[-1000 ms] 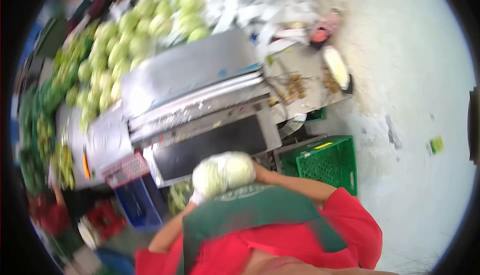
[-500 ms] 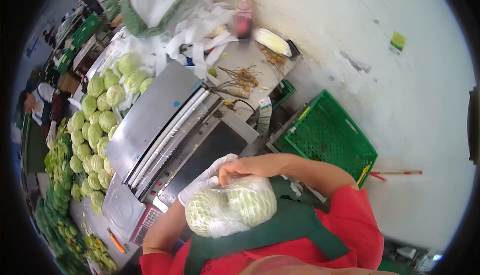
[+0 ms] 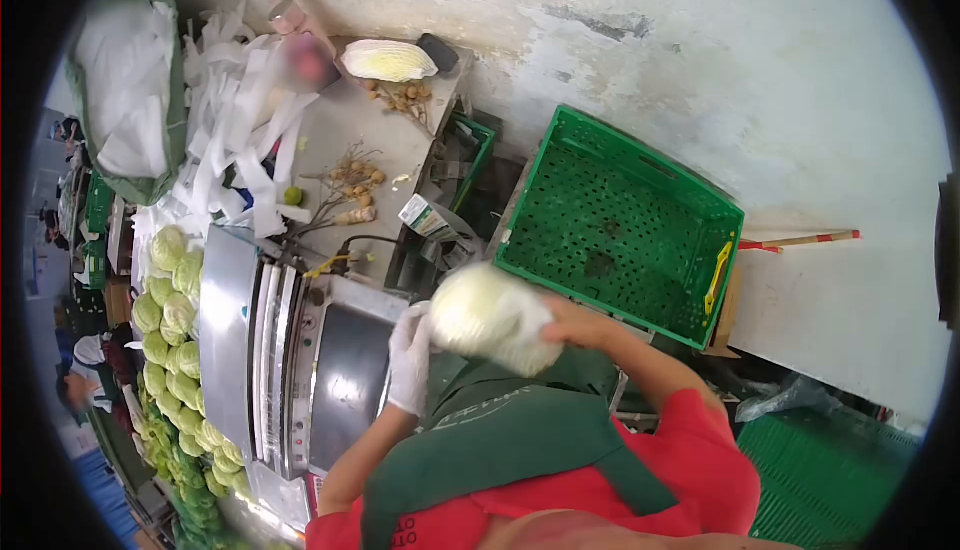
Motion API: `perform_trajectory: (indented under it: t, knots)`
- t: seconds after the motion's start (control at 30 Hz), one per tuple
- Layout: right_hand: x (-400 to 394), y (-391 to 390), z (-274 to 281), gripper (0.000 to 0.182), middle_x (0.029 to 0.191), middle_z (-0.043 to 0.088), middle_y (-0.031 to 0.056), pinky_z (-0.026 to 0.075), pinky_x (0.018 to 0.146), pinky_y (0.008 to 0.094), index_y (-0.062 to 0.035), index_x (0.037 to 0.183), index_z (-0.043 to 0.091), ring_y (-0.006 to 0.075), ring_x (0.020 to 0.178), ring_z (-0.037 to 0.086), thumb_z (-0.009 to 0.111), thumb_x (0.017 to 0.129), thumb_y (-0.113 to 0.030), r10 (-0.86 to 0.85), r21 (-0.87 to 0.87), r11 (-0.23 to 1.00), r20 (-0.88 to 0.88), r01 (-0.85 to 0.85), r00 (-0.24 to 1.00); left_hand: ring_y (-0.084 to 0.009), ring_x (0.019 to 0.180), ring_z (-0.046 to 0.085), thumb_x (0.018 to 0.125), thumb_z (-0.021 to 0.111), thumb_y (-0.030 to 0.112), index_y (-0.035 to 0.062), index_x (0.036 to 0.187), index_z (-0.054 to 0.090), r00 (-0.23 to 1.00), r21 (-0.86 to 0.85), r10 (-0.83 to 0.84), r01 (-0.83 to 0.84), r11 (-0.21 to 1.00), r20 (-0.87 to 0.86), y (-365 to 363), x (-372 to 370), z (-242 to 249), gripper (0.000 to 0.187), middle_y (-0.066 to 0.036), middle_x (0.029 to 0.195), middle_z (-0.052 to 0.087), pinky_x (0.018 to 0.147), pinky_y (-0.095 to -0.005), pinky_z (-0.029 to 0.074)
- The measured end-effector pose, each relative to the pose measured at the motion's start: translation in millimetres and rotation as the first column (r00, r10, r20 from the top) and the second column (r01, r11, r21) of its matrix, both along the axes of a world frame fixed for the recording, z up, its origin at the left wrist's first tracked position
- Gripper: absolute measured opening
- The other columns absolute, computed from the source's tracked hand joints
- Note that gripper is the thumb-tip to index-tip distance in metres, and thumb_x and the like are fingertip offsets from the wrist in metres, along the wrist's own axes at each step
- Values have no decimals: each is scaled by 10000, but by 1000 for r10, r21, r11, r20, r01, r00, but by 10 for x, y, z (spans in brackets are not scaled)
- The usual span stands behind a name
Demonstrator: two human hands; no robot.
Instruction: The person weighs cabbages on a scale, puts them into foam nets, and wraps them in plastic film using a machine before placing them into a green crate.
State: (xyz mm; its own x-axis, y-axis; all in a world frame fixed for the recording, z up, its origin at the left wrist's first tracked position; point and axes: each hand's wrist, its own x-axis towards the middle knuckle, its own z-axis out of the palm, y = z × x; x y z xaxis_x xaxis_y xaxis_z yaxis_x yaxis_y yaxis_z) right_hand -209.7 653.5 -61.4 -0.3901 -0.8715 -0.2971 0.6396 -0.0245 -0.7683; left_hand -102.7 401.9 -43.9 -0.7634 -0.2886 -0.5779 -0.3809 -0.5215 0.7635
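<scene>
A pack of cabbages (image 3: 485,315) in clear film is in front of my green apron, smeared by motion. My right hand (image 3: 577,323), bare, grips its right end with bent fingers. On the other side, my left hand (image 3: 408,360) in a white glove presses its fingers against the pack's left end. Left of the gloved hand stands the wrapping machine (image 3: 350,390) with its dark plate and film rollers. A green crate (image 3: 620,230) with a perforated floor lies just beyond the pack, to the right.
Several loose cabbages (image 3: 170,360) are piled left of the machine. A Chinese cabbage (image 3: 390,60), dried stalks (image 3: 350,175) and white strips (image 3: 235,120) lie on the back table. A red-and-white stick (image 3: 810,238) is by the wall. Another person (image 3: 95,370) is at far left.
My hands have carried the cabbage pack up and rightward, toward the crate. They have moved apart to its two ends. The view has turned right.
</scene>
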Motion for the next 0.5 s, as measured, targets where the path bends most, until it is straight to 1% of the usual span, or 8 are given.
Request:
perform_trajectory:
  t: [0.03,0.1,0.17,0.23,0.3,0.33,0.37,0.5]
  knots:
    - [-51,162,-110,831,1256,508,96,403,990,350,-4,1373,336,194,1114,515,698,759,-430,-192,-3,981,157,195,969,-147,782,595,919,517,59,6,1159,525,993,-339,-116,114,934,16,62,-121,263,245,-90,941,610,777,-256,480]
    - [-265,439,-457,746,1252,510,103,409,994,356,-3,1373,331,194,1099,528,665,820,-375,-514,90,858,156,506,843,-129,821,577,903,531,22,-9,1103,547,991,-576,60,-117,809,-118,107,-162,266,203,-89,936,602,749,-257,471]
    - [-598,692,-1037,650,1235,514,122,484,916,400,-18,1377,325,231,1094,545,615,872,-305,-714,264,645,-126,717,689,-119,790,564,921,505,23,-14,1098,534,995,-861,64,-101,499,-80,-85,31,25,184,-61,897,596,734,-236,459]
    - [-1020,831,-1391,607,1208,519,139,551,763,407,-31,1365,331,256,1059,561,598,886,-291,-756,429,506,-197,748,624,-126,796,553,916,497,-5,-11,1051,548,969,-844,231,-195,499,-87,-155,251,-103,144,-68,910,594,753,-239,454]
    - [-1376,818,-1744,608,1190,517,157,570,668,397,-29,1339,342,268,1027,570,613,869,-304,-788,471,415,-242,778,567,-144,820,543,909,499,-18,-11,1020,550,940,-902,331,-212,376,-83,-106,364,-94,123,-78,924,578,782,-259,456]
    - [-1517,781,-1951,608,1190,517,157,570,668,397,-29,1339,342,268,1027,570,613,869,-304,-764,457,465,-224,758,605,-180,846,549,891,508,-35,-24,1009,554,935,-946,335,-209,248,-119,-100,437,-135,127,-98,936,567,799,-284,460]
    - [-1625,739,-2157,627,1224,497,159,565,676,410,-38,1346,340,274,1025,573,607,866,-338,-745,508,408,-295,759,598,-216,872,554,873,517,-52,-37,998,558,931,-973,333,-199,116,-151,-89,505,-169,132,-119,948,557,817,-309,464]
    - [-1896,210,-2480,673,1256,465,184,519,782,443,-24,1354,338,309,1074,536,626,845,-356,-743,553,337,-341,762,576,-246,951,532,853,504,-77,-25,1012,561,828,-990,542,-123,-72,-142,-30,635,-242,177,-128,981,539,875,-340,435]
